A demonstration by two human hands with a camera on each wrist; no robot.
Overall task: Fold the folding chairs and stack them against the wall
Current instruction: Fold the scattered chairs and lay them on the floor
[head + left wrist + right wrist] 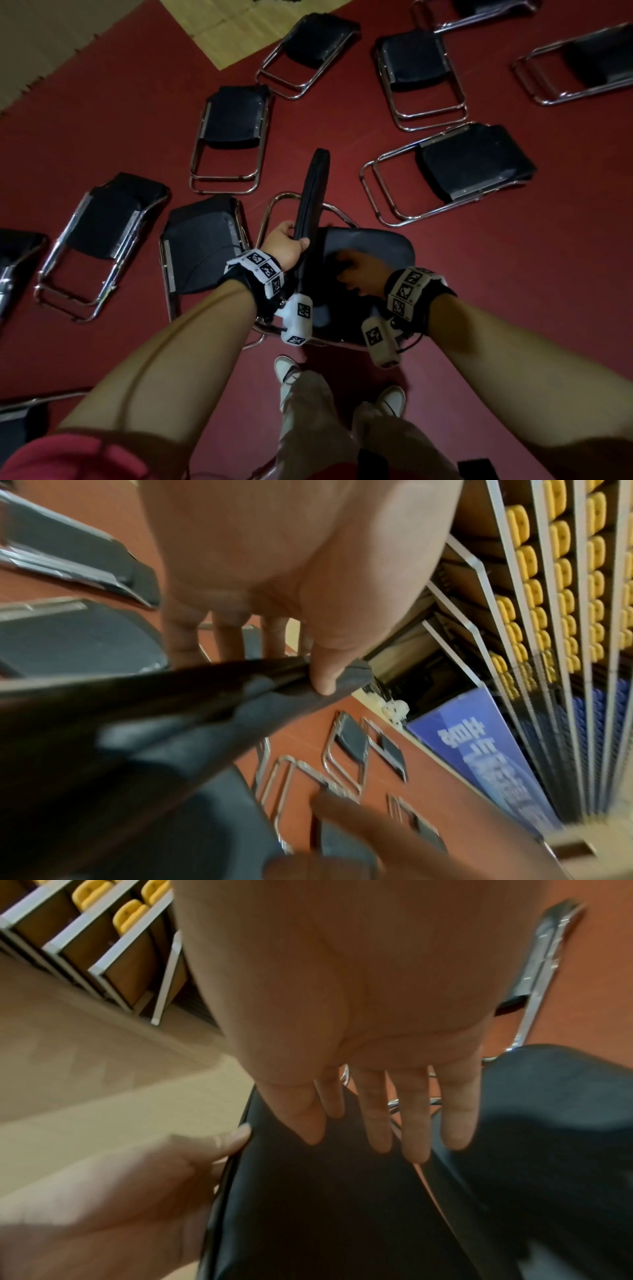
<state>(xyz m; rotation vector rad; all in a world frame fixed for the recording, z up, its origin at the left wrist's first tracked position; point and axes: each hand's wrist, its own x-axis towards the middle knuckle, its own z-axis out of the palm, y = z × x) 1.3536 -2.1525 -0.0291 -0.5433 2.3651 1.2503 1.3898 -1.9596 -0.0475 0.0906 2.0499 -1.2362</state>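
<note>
Black padding and chromed tube make up the chair [346,274] in hand, which stands open at the person's feet, at the centre of the head view. The left hand [284,245] is clasped round the top edge of the backrest [313,192], thumb on the near face. The right hand [359,270] reaches over the seat [376,250], fingers straight and grasping nothing; whether they touch the pad I cannot tell. By my judgement the fold is only beginning: next the right hand should lift the seat toward the backrest while the left steadies the frame, minding fingers near the hinge.

The floor [513,291] is dark red. Folded chairs [233,137] lie flat on it from nine o'clock round to two o'clock, none yet stacked against a wall. A pale mat [239,24] sits at twelve o'clock. The wrist views show tiered yellow seats [561,569] and a blue banner [479,750] at the room's edge.
</note>
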